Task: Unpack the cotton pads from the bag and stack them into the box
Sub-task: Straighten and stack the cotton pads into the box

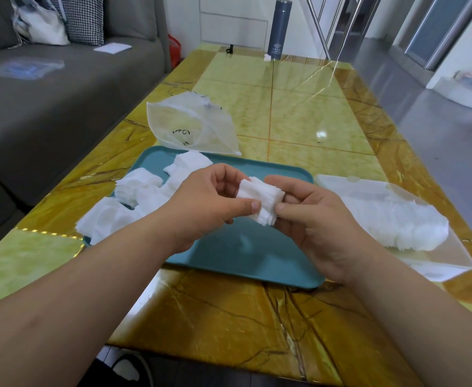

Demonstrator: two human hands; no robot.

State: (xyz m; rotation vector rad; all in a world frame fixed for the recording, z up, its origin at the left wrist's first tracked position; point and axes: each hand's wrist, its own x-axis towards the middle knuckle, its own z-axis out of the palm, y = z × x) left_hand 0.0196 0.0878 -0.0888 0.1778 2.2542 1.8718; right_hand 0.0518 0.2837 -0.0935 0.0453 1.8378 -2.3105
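Note:
A small stack of white cotton pads [260, 201] hangs above the teal tray [246, 252], held between both hands. My left hand [209, 202] pinches its left end with thumb and fingers. My right hand [310, 216] pinches its right end. More loose cotton pads [134, 196] lie in heaps on the tray's left side. The clear plastic bag [193, 124] lies open and looks empty behind the tray. To the right, the clear plastic box [435, 255] holds a long row of stacked pads [396, 222].
The yellow marble-patterned table [299, 113] carries a grey thermos bottle [280, 29] at its far end. A grey sofa [47, 88] with cushions and a bag runs along the left. Grey floor lies to the right.

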